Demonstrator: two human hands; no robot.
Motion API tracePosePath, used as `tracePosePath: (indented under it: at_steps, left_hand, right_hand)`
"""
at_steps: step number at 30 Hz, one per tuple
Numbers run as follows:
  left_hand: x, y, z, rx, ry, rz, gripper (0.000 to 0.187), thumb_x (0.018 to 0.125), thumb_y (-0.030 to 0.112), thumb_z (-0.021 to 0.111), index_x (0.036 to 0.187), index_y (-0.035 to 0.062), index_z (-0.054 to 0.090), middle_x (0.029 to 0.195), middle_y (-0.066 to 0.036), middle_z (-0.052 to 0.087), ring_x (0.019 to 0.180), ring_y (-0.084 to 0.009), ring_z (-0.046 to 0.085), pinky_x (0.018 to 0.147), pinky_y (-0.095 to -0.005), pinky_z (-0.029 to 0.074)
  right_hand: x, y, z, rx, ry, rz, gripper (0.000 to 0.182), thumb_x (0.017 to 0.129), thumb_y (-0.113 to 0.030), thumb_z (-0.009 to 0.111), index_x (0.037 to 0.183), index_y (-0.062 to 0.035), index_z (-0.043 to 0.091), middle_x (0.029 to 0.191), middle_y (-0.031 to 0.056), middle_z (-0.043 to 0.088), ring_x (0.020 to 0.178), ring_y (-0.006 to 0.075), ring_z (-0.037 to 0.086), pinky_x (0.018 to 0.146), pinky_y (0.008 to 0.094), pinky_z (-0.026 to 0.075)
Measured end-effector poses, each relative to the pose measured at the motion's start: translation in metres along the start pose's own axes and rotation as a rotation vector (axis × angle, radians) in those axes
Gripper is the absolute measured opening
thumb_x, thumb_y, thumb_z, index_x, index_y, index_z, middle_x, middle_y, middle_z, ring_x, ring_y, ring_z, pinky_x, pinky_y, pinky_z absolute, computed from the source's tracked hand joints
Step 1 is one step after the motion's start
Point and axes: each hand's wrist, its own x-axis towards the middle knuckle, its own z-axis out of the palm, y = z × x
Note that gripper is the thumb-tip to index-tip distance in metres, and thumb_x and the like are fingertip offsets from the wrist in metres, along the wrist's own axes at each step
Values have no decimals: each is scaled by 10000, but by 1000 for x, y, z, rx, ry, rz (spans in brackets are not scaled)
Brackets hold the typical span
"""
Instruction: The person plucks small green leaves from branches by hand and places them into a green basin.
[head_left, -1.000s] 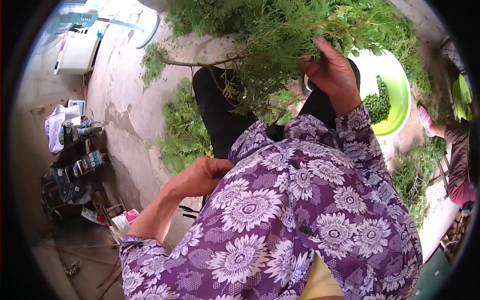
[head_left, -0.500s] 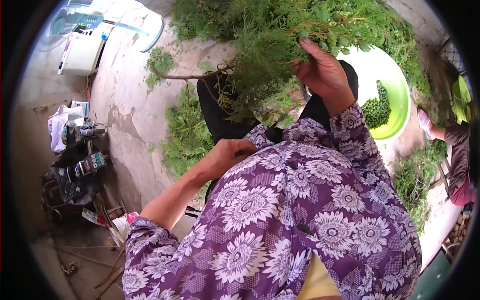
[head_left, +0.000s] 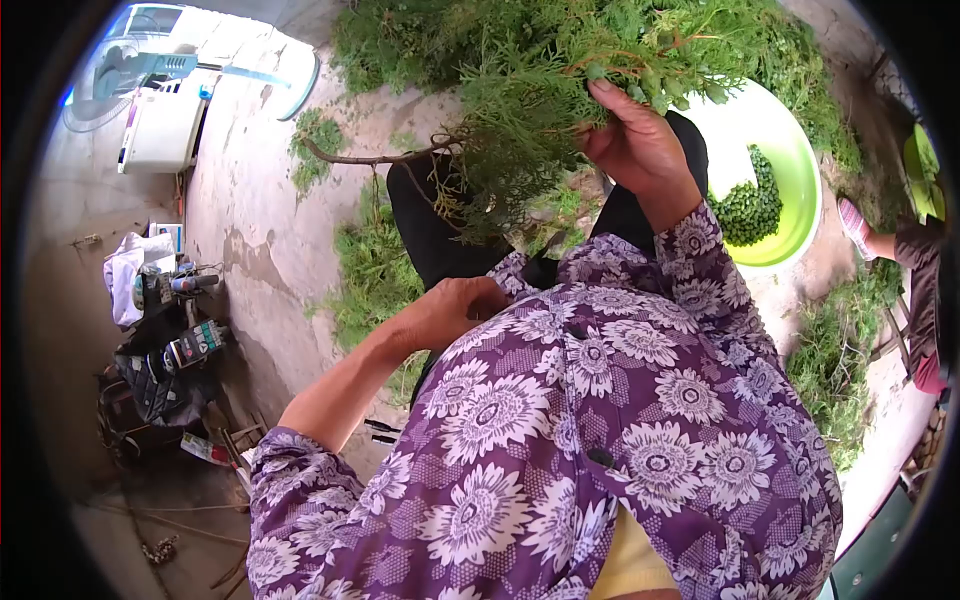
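A leafy conifer branch point(head_left: 515, 120) with a bare brown stem lies across my knees. My right hand point(head_left: 645, 150) is closed at the branch's right side, thumb and fingers pinching among the sprigs. Green cones point(head_left: 665, 85) cluster just beyond its thumb, one right at the thumb tip. My left hand point(head_left: 455, 308) rests low at my lap, against the purple floral shirt. Its fingers curl inward and their tips are hidden, so anything in them cannot be seen. Right of my knee stands a bright green basin point(head_left: 806, 205) holding a heap of small green cones point(head_left: 752, 212).
Cut greenery point(head_left: 400, 45) piles up ahead, with more at the right point(head_left: 840, 360). Another person's foot in a striped shoe point(head_left: 853, 225) is beside the basin. A standing fan point(head_left: 150, 65) is at upper left; a black bag point(head_left: 160, 390) and clutter line the left wall.
The head view has shifted slightly. My right hand stays at the cones on the branch, moving only a little, and my left hand keeps its place at the lap.
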Motion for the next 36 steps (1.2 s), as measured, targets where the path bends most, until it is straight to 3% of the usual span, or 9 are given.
tracePosePath:
  at_steps: [5, 8, 11, 18, 25, 29, 31, 34, 36]
  left_hand:
    - [-3, -30, 2, -229, -167, -12, 206, 742, 178, 643, 870, 22, 601, 751, -32, 607, 675, -90, 522, 627, -273, 445]
    - [2, -9, -13, 85, -120, 53, 203, 732, 157, 633, 878, 18, 604, 735, -62, 591, 675, -141, 548, 623, -283, 450]
    - [15, 11, -30, 397, 13, 263, 217, 712, 116, 637, 893, 4, 595, 742, -114, 571, 699, -202, 579, 617, -289, 456]
    - [43, 83, -55, 73, 549, 528, 283, 710, 59, 643, 979, 22, 563, 921, -81, 594, 818, -191, 582, 700, -274, 452]
    - [90, 83, -57, 228, 1124, 666, 415, 718, 59, 641, 1108, 17, 505, 1105, -141, 539, 988, -215, 534, 798, -285, 435]
    - [102, 67, -61, 7, 954, 543, 431, 741, 72, 614, 1137, -5, 461, 1089, -156, 534, 1015, -273, 523, 865, -333, 403]
    - [103, 58, -64, -612, 541, 482, 325, 789, 59, 571, 1099, -2, 496, 1014, -88, 576, 920, -169, 552, 797, -286, 433]
    - [100, 45, -61, -797, 549, 403, 219, 816, 41, 539, 1032, 6, 540, 917, -32, 598, 814, -85, 541, 720, -232, 439]
    - [96, 41, -59, -909, 580, 373, 185, 815, 35, 538, 997, 8, 556, 894, -29, 602, 783, -80, 541, 698, -223, 438]
  right_hand:
    - [4, -1, -3, -7, -24, 4, 166, 798, -150, 630, 939, -86, 569, 664, -14, 542, 526, 96, 479, 666, 304, 457]
    - [3, -2, 3, -42, -73, -55, 350, 791, -147, 629, 1108, -124, 484, 1036, -3, 548, 996, 155, 516, 754, 371, 484]
    - [12, 4, -1, -101, -38, -76, 357, 790, -127, 627, 1117, -135, 484, 1008, -11, 549, 929, 140, 538, 720, 336, 490]
    - [20, 16, -5, -242, 112, -81, 210, 790, -106, 625, 992, -114, 566, 901, -15, 584, 772, 105, 558, 559, 252, 458]
    - [8, 10, 17, -415, 65, -133, 191, 782, -162, 642, 955, -115, 574, 840, -41, 567, 757, 72, 531, 538, 225, 426]
    - [7, 15, 23, -349, -17, -46, 224, 794, -201, 635, 996, -121, 580, 902, -43, 574, 805, 76, 537, 564, 228, 441]
    - [7, 19, 25, -339, -31, -49, 234, 796, -214, 633, 1006, -122, 582, 923, -43, 577, 813, 78, 539, 572, 228, 445]
    - [6, 18, 26, -361, -28, 15, 265, 801, -233, 625, 1017, -87, 579, 975, -19, 580, 856, 77, 540, 578, 233, 458]
    - [0, 12, 31, -674, 37, 103, 257, 825, -213, 587, 990, -18, 558, 858, 39, 614, 658, 101, 589, 523, 197, 443]
